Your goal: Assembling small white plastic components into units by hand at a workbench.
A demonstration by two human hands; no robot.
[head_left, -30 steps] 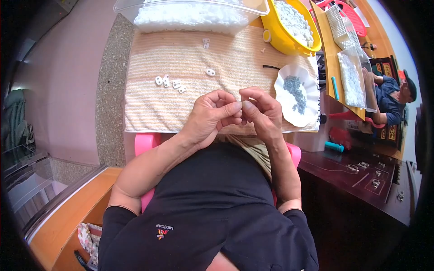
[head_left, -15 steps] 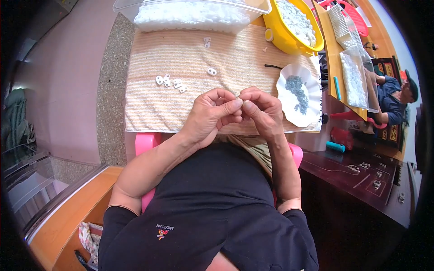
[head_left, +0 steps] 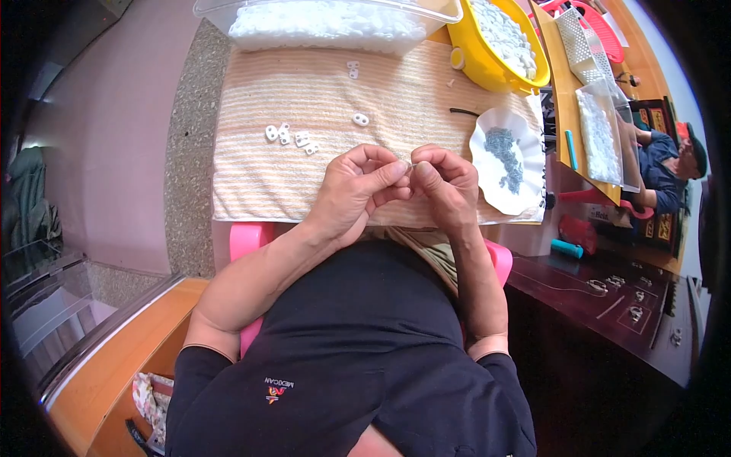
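My left hand and my right hand meet over the near edge of a striped towel. Both are closed in a pinch, thumb against fingers. A tiny pale piece shows between the fingertips, too small to name. Beyond my left hand lie several small white pieces with holes. A white oval piece with two holes is farther up, and another white holed piece lies near the back. To the right of my right hand sits a white scalloped dish holding small dark grey bits.
A clear bin of white pieces stands at the back. Right of it is a yellow tub of white pieces. A thin black stick lies by the dish. At far right, a person sits by another table.
My fingertips have shifted slightly, and a sliver of the pale piece now shows between them. The whole view has moved a little; the things on the towel stay put.
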